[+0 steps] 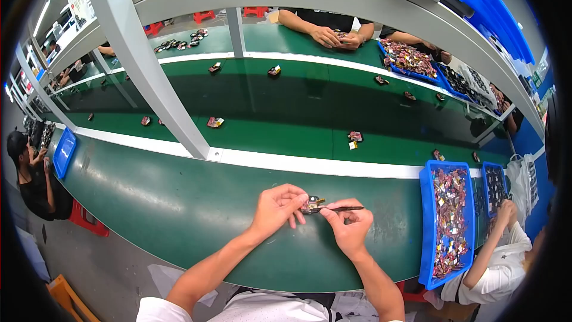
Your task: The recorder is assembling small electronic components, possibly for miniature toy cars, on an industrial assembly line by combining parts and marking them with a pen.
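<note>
Above the green worktop, my left hand pinches a small electronic assembly, a dark housing with pinkish and yellowish parts. My right hand is closed around a thin dark tool that looks like tweezers. The tip of that tool points left and meets the assembly, or comes very near it. Fingers hide part of the assembly, so its details cannot be made out.
A blue tray full of small circuit pieces stands at my right, beside a person in white. Beyond a white rail, a green conveyor belt carries scattered assemblies. A grey metal post rises at left. More people work across the belt and far left.
</note>
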The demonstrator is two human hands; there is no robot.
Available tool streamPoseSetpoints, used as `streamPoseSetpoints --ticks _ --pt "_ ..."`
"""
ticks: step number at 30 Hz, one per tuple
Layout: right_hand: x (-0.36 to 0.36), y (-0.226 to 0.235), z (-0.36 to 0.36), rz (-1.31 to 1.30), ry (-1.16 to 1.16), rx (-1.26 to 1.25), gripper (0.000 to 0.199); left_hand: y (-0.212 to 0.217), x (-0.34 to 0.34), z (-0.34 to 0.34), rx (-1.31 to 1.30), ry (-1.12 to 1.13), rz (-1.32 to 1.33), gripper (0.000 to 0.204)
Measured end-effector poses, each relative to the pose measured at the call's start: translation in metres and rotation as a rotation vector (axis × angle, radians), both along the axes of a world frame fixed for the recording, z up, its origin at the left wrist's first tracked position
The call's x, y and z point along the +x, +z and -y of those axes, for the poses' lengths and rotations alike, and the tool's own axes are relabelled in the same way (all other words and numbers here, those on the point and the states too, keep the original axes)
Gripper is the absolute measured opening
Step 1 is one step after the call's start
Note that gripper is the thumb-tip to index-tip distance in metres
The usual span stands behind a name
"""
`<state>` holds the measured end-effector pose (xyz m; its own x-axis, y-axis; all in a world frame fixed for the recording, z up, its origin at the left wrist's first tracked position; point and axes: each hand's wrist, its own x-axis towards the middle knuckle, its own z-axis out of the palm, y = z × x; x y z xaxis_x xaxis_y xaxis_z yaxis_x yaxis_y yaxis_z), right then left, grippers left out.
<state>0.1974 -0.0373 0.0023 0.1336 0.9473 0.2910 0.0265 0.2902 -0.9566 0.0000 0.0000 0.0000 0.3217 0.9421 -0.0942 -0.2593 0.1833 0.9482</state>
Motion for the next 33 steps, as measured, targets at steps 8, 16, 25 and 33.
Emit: streamPoseSetpoints --ticks 8,16,25,33 --pt "-0.0070 0.0063 0.0044 0.207 -0.071 0.203 0.010 0.0021 -0.0011 0.0025 -0.023 0.018 0.018 0.023" --pt "-0.0052 0.0057 0.0039 0.239 -0.081 0.240 0.011 0.0021 0.0025 0.0045 0.034 0.055 0.026 0.020" --pt "-0.0033 0.0077 0.0040 0.277 -0.099 0.239 0.012 0.0019 0.0069 0.0077 0.098 0.107 -0.019 0.019" --pt "-0.0014 0.0066 0.0040 0.280 -0.076 0.249 0.012 0.0037 0.0072 0.0087 0.055 0.123 0.013 0.017"
